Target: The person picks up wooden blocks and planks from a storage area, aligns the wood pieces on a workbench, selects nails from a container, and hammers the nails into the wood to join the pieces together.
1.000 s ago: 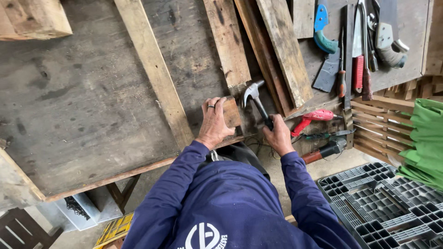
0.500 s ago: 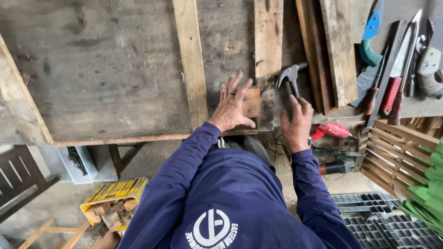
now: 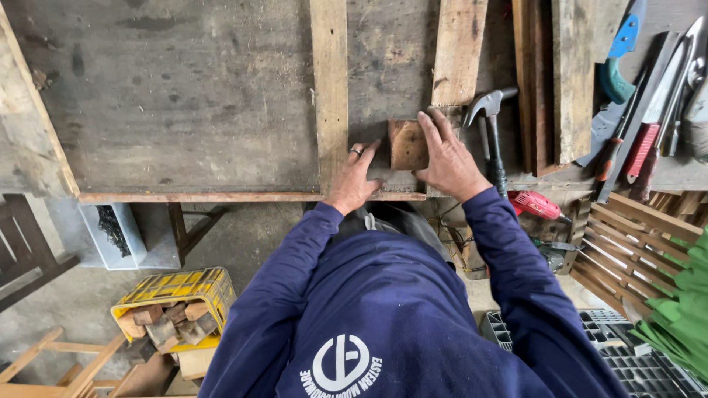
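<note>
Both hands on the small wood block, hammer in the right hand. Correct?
Not quite. The head view shows the hammer lying on the workbench, beside the right hand, not in it. Both the right and the left hand are on the small wood block.

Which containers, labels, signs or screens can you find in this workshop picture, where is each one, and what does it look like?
Round white emblem with curved white lettering: printed on the navy top, bottom centre.
Yellow plastic crate: on the floor, lower left, rectangular, holding wood offcuts.
Dark grid crate: lower right corner, rectangular.
Pale open box: under the workbench, left, with dark contents.
No screens or signs.
</note>
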